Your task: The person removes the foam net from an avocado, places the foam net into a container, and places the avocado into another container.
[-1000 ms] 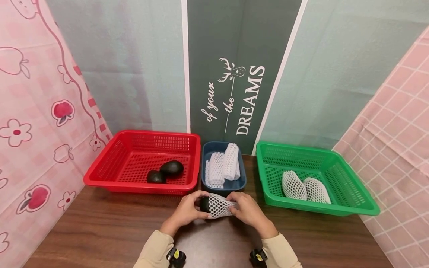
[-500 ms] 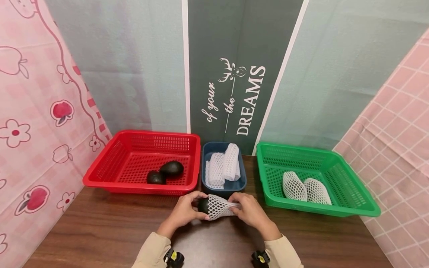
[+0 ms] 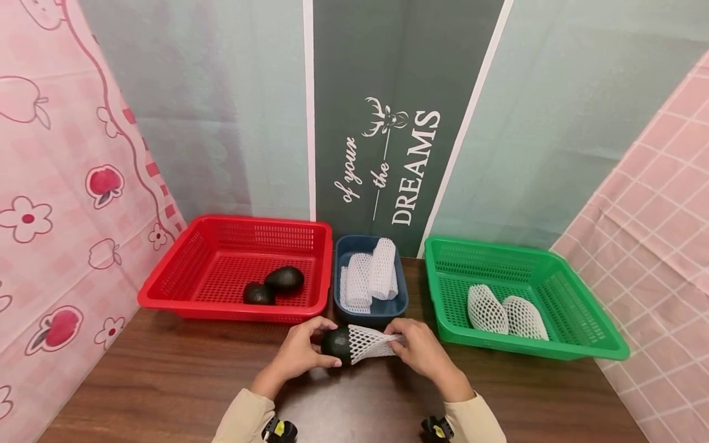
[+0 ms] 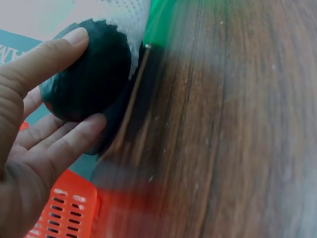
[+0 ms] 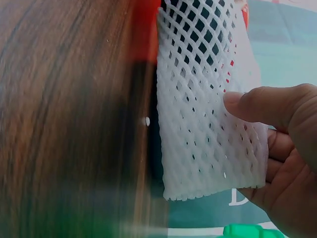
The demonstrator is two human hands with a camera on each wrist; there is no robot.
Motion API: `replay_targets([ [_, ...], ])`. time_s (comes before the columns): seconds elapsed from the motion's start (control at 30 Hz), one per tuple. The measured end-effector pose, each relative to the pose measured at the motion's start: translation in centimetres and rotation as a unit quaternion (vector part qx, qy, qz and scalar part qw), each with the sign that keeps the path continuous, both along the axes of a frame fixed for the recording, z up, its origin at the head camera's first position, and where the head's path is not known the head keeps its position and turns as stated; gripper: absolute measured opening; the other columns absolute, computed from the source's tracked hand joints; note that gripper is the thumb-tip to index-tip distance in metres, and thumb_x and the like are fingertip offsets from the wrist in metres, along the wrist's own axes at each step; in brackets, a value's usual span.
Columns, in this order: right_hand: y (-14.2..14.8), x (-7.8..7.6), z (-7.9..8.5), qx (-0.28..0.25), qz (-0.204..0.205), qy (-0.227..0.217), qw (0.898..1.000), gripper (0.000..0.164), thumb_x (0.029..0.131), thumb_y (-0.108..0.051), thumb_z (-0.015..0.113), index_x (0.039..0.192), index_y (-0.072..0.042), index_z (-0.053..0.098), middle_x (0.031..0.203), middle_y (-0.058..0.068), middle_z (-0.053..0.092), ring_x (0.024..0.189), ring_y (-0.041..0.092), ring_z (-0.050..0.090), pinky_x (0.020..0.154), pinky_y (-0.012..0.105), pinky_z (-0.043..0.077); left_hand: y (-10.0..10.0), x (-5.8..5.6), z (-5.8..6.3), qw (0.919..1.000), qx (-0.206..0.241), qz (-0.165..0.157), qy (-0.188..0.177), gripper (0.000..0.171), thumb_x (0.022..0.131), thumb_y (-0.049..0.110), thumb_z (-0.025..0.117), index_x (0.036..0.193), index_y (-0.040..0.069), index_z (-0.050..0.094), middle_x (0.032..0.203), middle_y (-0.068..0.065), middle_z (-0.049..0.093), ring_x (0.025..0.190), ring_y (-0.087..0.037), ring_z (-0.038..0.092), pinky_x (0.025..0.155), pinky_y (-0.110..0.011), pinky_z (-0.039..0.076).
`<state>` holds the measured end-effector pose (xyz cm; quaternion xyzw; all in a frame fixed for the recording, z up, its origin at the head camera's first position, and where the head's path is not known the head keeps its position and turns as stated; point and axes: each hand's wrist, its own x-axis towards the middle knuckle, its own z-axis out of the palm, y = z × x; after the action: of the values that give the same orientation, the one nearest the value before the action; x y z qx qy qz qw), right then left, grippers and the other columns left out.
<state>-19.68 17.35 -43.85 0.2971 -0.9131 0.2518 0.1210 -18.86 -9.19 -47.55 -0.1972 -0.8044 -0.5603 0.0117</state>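
My left hand (image 3: 299, 352) has its fingers (image 4: 79, 140) clamped round a dark avocado (image 3: 335, 346), partly inside a white foam net (image 3: 368, 344); my right hand (image 3: 422, 349) pinches its other end.

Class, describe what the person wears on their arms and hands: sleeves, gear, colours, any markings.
The left hand and right hand are bare, without gloves. Both arms have plain beige sleeves, the left sleeve and right sleeve. Near each cuff is a small black device, left and right, with a yellow patch.
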Motion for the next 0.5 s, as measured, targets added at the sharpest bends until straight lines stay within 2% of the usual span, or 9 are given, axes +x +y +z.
replay_targets([
  [0.23,1.5,0.2,0.2,-0.005,-0.021,0.004,1.0,0.024,0.069,0.0,0.076,0.079,-0.017,0.063,0.079,-0.006,0.06,0.074,0.012,0.056,0.065,0.032,0.047,-1.0,0.6,0.5,0.9995,-0.021,0.019,0.016,0.056,0.055,0.01,0.09,0.103,0.01,0.061,0.098,0.001,0.062,0.083,-0.018,0.059,0.063,-0.024,0.052],
  [0.5,2.4,0.3,0.2,-0.01,-0.02,0.021,1.0,0.026,0.067,0.002,0.076,0.077,-0.017,0.061,0.076,-0.007,0.06,0.071,0.01,0.055,0.062,0.031,0.045,-1.5,0.9,0.5,0.9991,-0.029,0.026,0.018,0.057,0.055,0.009,0.089,0.104,0.011,0.061,0.098,0.001,0.061,0.083,-0.019,0.058,0.062,-0.025,0.052],
])
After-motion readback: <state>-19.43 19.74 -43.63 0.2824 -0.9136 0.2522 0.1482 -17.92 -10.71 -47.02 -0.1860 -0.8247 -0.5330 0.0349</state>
